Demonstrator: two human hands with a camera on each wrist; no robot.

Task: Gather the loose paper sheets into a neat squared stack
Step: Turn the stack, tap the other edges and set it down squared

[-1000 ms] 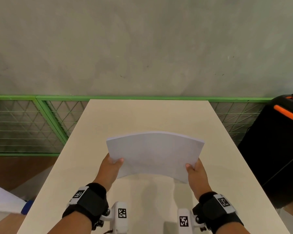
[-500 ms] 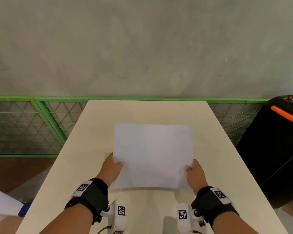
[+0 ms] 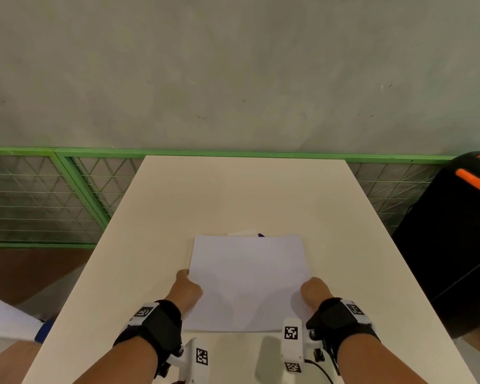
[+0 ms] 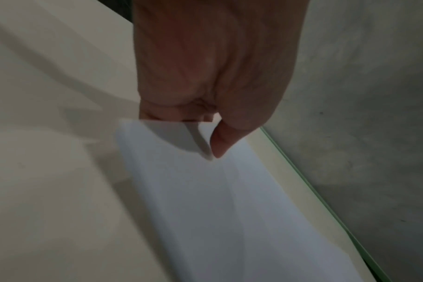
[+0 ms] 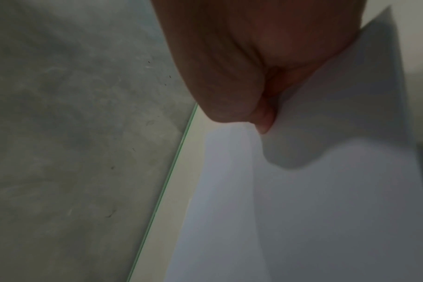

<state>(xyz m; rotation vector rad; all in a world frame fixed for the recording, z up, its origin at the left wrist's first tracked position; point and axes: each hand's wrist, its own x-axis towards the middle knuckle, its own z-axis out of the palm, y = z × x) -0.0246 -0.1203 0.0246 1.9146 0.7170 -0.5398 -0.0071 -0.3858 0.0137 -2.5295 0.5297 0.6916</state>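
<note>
On the near half of the table (image 3: pixel 330 217) | left hand (image 3: pixel 187 289) and right hand (image 3: pixel 315 291) are each pinching a side edge of the paper stack (image 3: pixel 247 278) | squaring step likely underway | next: tapping edges flush, then laying it flat.

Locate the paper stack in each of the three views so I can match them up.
Head: paper stack lies low in the centre, left hand and right hand gripping its side edges.
Left wrist: the stack runs from the centre to the bottom right, below the thumb.
Right wrist: the stack fills the right and lower part.
Shared landmark: the green rail along the table's far edge.
</note>
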